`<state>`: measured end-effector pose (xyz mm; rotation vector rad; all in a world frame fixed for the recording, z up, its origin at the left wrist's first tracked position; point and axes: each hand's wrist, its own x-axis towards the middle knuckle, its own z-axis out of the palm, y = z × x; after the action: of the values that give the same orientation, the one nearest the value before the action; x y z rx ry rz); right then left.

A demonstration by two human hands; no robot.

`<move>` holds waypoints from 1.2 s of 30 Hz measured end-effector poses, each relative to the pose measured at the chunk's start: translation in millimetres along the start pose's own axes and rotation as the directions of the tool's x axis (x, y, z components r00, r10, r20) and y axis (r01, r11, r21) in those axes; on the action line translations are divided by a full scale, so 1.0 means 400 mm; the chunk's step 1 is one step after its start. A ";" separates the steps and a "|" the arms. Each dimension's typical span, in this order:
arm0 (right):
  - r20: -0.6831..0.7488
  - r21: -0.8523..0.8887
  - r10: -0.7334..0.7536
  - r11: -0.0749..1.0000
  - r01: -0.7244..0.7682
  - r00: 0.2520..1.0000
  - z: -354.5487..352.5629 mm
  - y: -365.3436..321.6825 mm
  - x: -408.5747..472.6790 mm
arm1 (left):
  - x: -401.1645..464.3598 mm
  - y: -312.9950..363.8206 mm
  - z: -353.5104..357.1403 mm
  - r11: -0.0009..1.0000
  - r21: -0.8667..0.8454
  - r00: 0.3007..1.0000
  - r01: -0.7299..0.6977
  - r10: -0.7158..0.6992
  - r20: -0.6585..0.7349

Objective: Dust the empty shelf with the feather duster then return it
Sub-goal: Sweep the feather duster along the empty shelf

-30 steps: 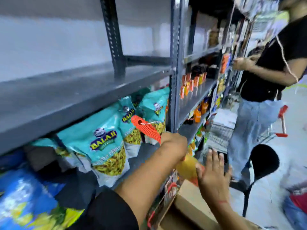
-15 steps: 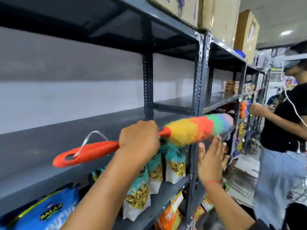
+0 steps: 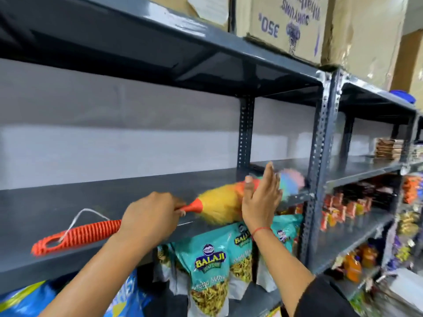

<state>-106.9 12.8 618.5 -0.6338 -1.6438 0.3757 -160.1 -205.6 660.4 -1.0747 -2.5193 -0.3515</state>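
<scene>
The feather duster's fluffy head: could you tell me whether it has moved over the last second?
Yes. The feather duster rose from below the empty shelf onto its front edge, held by the left hand.

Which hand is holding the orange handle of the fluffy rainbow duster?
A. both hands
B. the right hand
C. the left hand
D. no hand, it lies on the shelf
C: the left hand grips the duster by its handle, while the right hand is open beside it.
</scene>
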 end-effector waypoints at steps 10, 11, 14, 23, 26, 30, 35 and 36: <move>0.111 -0.030 -0.018 0.999 0.022 0.994 0.098 0.071 0.047 | 0.081 -0.030 0.004 0.995 0.028 0.996 0.093 -0.093 -0.018; 0.117 -0.020 -0.017 1.000 0.020 0.993 0.108 0.073 0.042 | 0.081 -0.034 0.010 0.998 0.017 0.997 0.065 -0.066 0.034; 0.114 -0.008 -0.039 0.999 0.040 0.993 0.124 0.085 0.038 | 0.095 -0.051 0.015 0.997 0.053 0.979 0.057 -0.066 0.193; 0.104 0.006 -0.079 0.997 0.078 0.991 0.124 0.097 0.038 | 0.144 -0.015 0.028 0.992 -0.061 0.992 0.111 -0.107 0.059; 0.106 0.023 -0.090 0.996 0.088 0.990 0.121 0.094 0.037 | 0.120 -0.024 0.026 0.997 -0.009 0.976 0.077 -0.074 0.207; 0.122 0.030 -0.077 0.997 0.073 0.990 0.121 0.091 0.040 | 0.102 -0.028 0.006 0.967 0.148 0.977 0.206 -0.213 0.029; 0.117 0.012 -0.072 0.997 0.071 0.990 0.116 0.086 0.037 | -0.029 -0.054 -0.045 0.988 -0.020 0.988 0.153 -0.153 0.014; 0.118 0.008 -0.071 0.997 0.071 0.990 0.117 0.084 0.036 | -0.070 -0.071 -0.060 0.991 -0.034 0.991 0.131 -0.130 0.020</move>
<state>-147.4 53.1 602.2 -0.5576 -1.7736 0.3703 -157.2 -251.3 667.5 -0.9314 -2.6155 -0.4250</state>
